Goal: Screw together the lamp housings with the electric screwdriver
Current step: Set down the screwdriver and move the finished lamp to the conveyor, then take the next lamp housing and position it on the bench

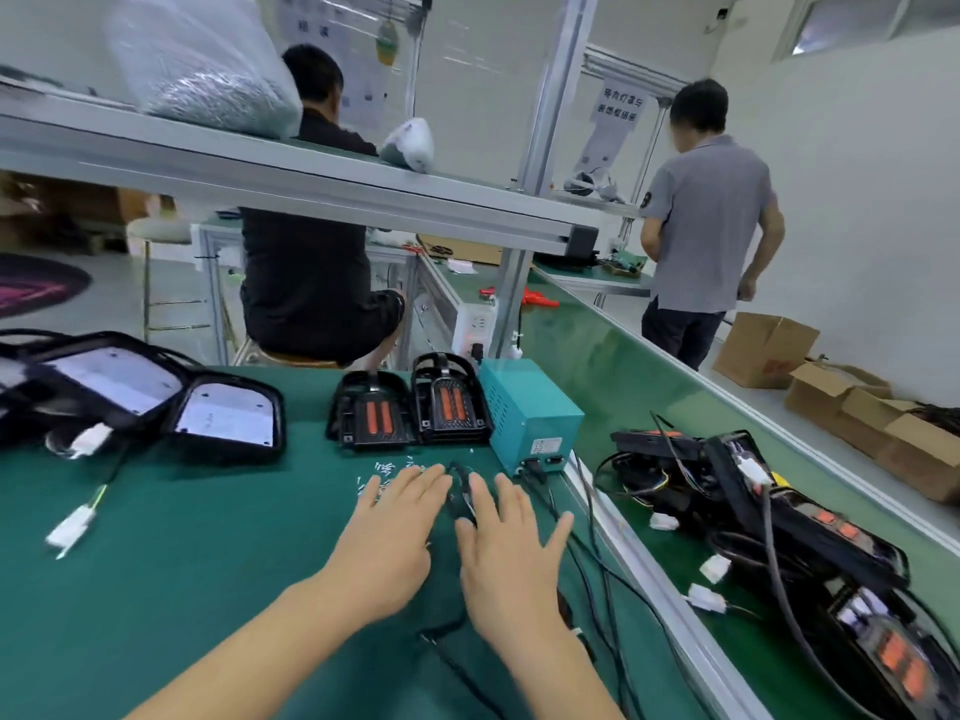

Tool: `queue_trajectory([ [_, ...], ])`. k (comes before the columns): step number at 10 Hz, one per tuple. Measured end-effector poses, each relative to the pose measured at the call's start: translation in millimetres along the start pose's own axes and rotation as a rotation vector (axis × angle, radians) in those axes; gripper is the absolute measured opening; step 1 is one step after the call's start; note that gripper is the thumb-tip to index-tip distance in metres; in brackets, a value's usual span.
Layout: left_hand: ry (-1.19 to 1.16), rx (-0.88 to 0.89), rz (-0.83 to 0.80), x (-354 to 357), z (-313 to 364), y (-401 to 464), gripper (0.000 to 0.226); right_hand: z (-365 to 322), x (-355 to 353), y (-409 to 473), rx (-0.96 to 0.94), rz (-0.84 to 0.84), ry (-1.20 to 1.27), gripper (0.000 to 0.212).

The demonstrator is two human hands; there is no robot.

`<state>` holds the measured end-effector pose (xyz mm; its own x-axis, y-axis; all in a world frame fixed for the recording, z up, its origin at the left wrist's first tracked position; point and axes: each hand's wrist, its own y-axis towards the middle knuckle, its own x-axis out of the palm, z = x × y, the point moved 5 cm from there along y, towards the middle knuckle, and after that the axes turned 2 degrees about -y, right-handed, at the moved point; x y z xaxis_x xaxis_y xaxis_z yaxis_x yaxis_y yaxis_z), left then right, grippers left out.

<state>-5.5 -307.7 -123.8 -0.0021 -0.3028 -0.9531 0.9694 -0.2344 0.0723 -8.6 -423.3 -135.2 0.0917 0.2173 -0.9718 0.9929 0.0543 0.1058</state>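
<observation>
From the head camera, a green mat point(171, 553) covers the workbench, smooth and matte, edged on its right by an aluminium rail point(660, 600) beyond which a glossier green conveyor belt point(623, 376) runs away into a white-walled room. A teal metal power box point(524, 407), boxy with vent slots, stands at the mat's far right corner and serves as the landmark here. Just left of the box stand two black plastic lamp housings point(410, 405) side by side, each ribbed and showing orange strips inside. Further left of the box lie larger black housings with pale flat panels point(223, 415), and white connectors on thin wires point(72, 527) trail from them. In front of the box, small silvery screws point(387, 470) are scattered on the mat. The left hand point(389, 543) lies flat with fingers straight, fingertips among the screws. The right hand point(506, 558) is spread open, fingers straight, beside a dark object point(460, 493) between the two hands; I cannot tell what that object is. Black cables point(597, 579) snake from the box toward the viewer. Right of the box, on the belt, more housings with tangled wiring point(779, 511) lie. Behind the box a person in black point(306, 272) sits, another in grey point(706, 226) stands, and cardboard cartons point(852, 407) sit on the floor.
</observation>
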Motion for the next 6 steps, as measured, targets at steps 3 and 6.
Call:
queue_trajectory([
  [3, 0.001, -0.187, 0.044, -17, -79, -49, 0.080, -96, 31, 1, -0.188, -0.078, 0.049, 0.051],
  [6, -0.002, -0.299, 0.054, -13, -126, -77, 0.079, -144, 58, -6, -0.259, -0.148, 0.044, 0.051],
])
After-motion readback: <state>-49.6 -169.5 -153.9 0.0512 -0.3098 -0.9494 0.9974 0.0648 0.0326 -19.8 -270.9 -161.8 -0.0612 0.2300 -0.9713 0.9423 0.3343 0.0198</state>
